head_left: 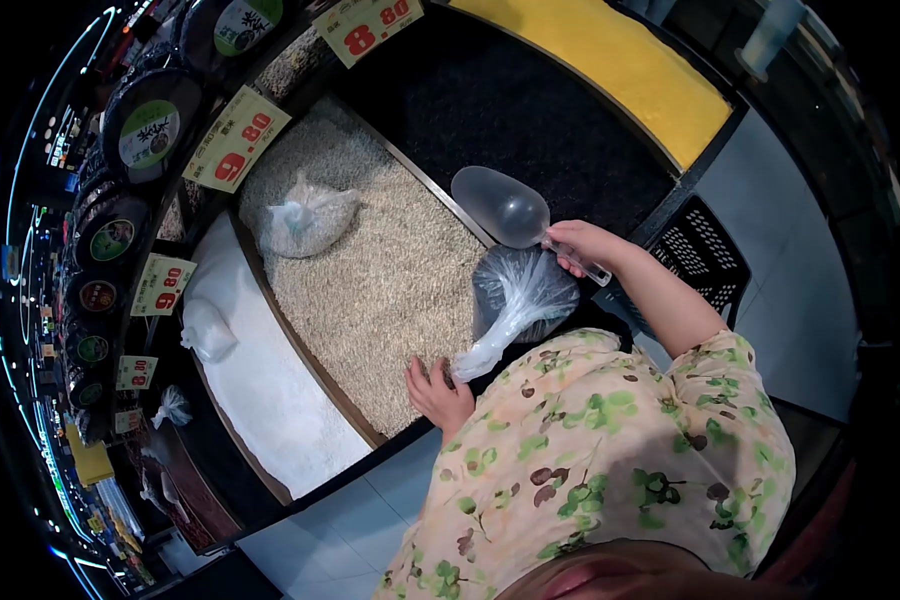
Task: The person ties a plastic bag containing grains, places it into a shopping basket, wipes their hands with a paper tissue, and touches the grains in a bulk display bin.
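Note:
My right hand (582, 247) is closed round the handle of a clear plastic scoop (502, 207). The scoop's bowl hangs over the edge between the pale grain and the black bin, and looks empty. Just below it, a clear plastic bag (526, 290) with dark contents rests at the near end of the grain bin, its gathered neck pointing toward my left hand (438, 392). That hand lies at the front edge of the pale grain (370, 270), fingers apart, its thumb close to the bag's neck. Whether it touches the neck I cannot tell.
A tied bag of grain (308, 215) sits on the pale heap. Beside it are a white bin (270, 390) with another bag (208, 330), a black bin (510, 100) and a yellow bin (610, 70). Price cards (236, 138) line the back. A black basket (698, 255) stands at right.

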A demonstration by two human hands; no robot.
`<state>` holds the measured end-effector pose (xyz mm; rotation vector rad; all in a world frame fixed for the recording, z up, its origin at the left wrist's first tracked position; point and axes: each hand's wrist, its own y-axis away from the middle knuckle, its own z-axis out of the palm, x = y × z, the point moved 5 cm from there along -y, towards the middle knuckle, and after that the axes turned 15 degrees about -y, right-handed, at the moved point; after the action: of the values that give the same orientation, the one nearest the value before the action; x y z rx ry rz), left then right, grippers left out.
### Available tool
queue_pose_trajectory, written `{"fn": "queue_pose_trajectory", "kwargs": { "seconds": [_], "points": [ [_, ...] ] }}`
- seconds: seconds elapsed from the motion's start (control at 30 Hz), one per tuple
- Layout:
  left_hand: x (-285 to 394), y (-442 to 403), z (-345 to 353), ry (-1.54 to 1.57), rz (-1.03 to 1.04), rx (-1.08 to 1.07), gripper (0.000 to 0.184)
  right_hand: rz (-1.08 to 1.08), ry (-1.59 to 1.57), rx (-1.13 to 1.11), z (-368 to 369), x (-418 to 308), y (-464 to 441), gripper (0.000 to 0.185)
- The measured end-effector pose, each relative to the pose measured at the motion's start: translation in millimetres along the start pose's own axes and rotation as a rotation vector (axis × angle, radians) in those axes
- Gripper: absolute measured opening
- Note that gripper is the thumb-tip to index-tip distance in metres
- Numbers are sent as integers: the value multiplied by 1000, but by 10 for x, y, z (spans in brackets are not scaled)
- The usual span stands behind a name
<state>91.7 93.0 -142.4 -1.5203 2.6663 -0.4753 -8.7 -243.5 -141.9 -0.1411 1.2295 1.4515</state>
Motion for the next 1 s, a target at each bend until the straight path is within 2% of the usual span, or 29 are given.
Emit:
{"fn": "queue_pose_trajectory", "kwargs": {
  "seconds": [0.23, 0.43, 0.8, 1.0],
  "points": [
    [33, -10, -54, -4, -9, -23, 29, -12, 303, 131, 57, -95, -59, 28],
    [17, 0, -38, -5, -2, -5, 29, -116, 477, 253, 130, -252, -20, 28],
    [10, 9, -10, -26, -30, -2, 28, -121, 302, 329, -204, -453, 60, 29],
    [-3, 15, 1, -57, -24, 0, 30, -145, 285, 299, -360, -606, 164, 28]
  ]
}}
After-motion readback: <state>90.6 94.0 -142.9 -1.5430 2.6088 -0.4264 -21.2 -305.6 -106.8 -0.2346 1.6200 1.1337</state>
